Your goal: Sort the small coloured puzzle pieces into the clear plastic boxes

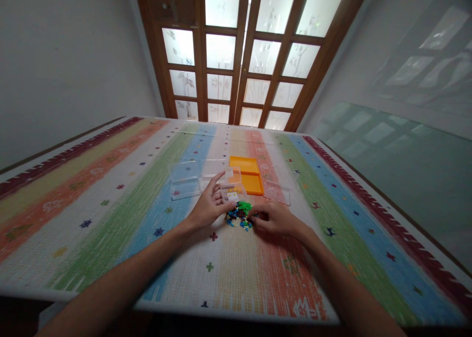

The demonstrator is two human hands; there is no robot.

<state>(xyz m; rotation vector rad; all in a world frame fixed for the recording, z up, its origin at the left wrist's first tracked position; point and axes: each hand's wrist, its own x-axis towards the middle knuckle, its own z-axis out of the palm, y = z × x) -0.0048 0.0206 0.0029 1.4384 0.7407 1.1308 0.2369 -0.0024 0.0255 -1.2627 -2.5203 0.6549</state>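
Note:
A small heap of tiny building bricks (pixel 241 214), green, blue, dark and pale, lies on the striped tablecloth between my hands. My left hand (pixel 207 205) is open at its left side, index finger stretched out and thumb reaching to the heap's edge. At the right edge of the heap, the fingertips of my right hand (pixel 273 219) are pressed together; what they pinch is too small to make out. Just behind the heap stands a clear plastic box (pixel 241 192) with yellow pieces and a white piece inside, partly covered by my left fingers.
An orange case (pixel 254 184) lies unfolded behind the clear box. Another clear box (pixel 185 188) is left of my left hand, and a clear tray (pixel 277 193) lies to the right. The tablecloth (pixel 236 263) covers the table; beyond are wooden doors (pixel 239 76) with frosted panes.

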